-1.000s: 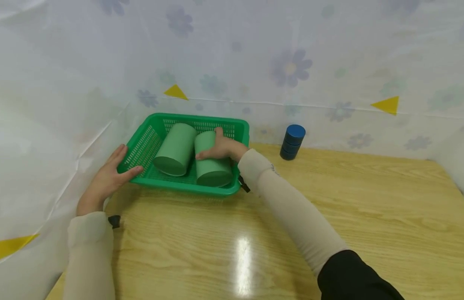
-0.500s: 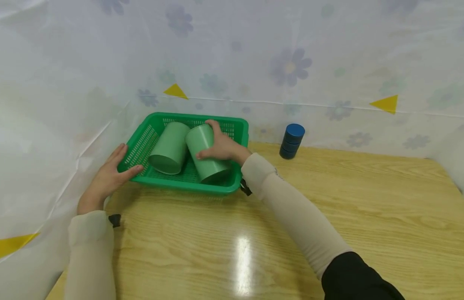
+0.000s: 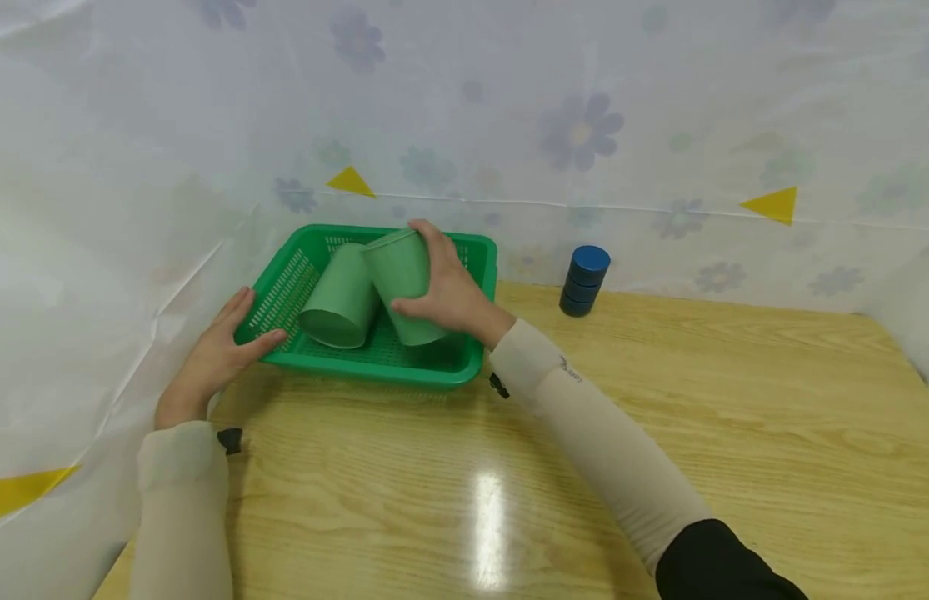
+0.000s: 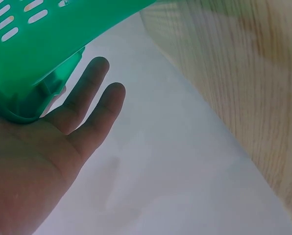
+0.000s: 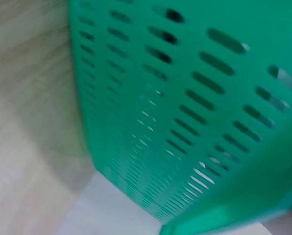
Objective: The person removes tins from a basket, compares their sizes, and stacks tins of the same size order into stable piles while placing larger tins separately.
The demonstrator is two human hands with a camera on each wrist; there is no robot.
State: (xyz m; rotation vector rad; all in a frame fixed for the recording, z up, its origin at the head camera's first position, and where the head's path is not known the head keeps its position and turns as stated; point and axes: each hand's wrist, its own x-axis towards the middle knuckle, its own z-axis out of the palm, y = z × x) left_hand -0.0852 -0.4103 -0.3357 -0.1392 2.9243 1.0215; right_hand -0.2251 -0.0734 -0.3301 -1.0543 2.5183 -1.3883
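Note:
In the head view, my right hand [image 3: 460, 292] grips a light-green cup [image 3: 400, 287] from its right side, thumb in front and fingers behind. That cup is tilted, its rimmed end up to the left, over the right part of a green plastic basket [image 3: 374, 375]. A second light-green cup [image 3: 340, 304] lies on its side in the basket, partly overlapped by the held one. My left hand [image 3: 224, 350] rests against the basket's front left corner, thumb over the rim. Seen from the left wrist, its fingers [image 4: 104, 105] are spread and fairly straight beside the basket [image 4: 48, 44].
A blue cylinder with ring grooves [image 3: 584, 279] stands right of the basket, near the wall. Wood-grain table [image 3: 359, 483] extends in front and to the right. White flowered sheeting [image 3: 509, 108] with yellow triangles closes off the back and left side. The right wrist view shows mainly the slotted basket wall [image 5: 185, 112].
My right hand has raised its cup from lying in the basket and tipped it up to the left. The other cup has rolled slightly left. My left hand stays at the corner.

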